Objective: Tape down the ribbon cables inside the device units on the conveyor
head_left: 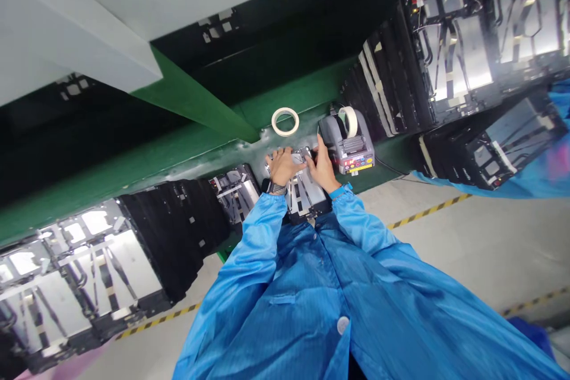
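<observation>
A flat electronic panel unit (307,190) lies in front of my body, with silvery plates, a black edge and dark strips across it. My left hand (282,167) rests on its upper left part, fingers spread. At its upper right edge is my right hand (323,167), thumb towards the left thumb and index finger stretched away from me. A thin light sliver shows by that fingertip; I cannot tell what it is or whether the hand holds it. Beyond the panel unit lies a roll of tape (275,122). A grey tape dispenser (356,147) stands right of my right hand.
Stacked similar units stand at the left (173,225), with a nearer stack (236,193) beside my left arm. More stacks (387,77) rise at the right. A green post (200,101) slants over the green bench. Yellow-black tape (427,211) marks the floor.
</observation>
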